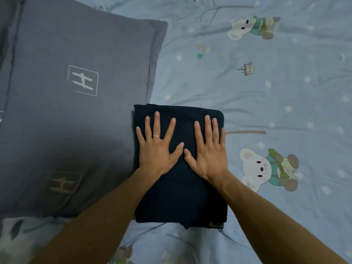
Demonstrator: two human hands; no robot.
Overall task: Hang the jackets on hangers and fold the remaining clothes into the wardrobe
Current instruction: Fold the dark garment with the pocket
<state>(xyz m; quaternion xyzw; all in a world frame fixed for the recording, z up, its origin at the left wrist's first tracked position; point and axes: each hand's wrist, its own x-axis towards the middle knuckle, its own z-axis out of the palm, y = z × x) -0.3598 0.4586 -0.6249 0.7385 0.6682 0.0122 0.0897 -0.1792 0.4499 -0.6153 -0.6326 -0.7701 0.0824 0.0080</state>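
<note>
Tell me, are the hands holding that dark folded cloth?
No, nothing is gripped. The left hand and right hand lie flat with straight fingers, pressing on the far half of the dark navy folded garment.

a grey pillow (76, 103) lies on a pale blue bear-print bedsheet (276, 92) in dim light.

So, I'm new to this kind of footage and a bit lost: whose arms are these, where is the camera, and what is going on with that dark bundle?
The single picture comes from a camera worn on a person's head, looking forward and down, so the arms are that person's own. The left hand and right hand lie flat, fingers spread, pressing on a folded dark garment. Nothing is gripped. The garment rests on a light blue bedsheet printed with cartoon bears. A grey pillow lies beside it, on the left. There is a ring on the left hand.
</note>
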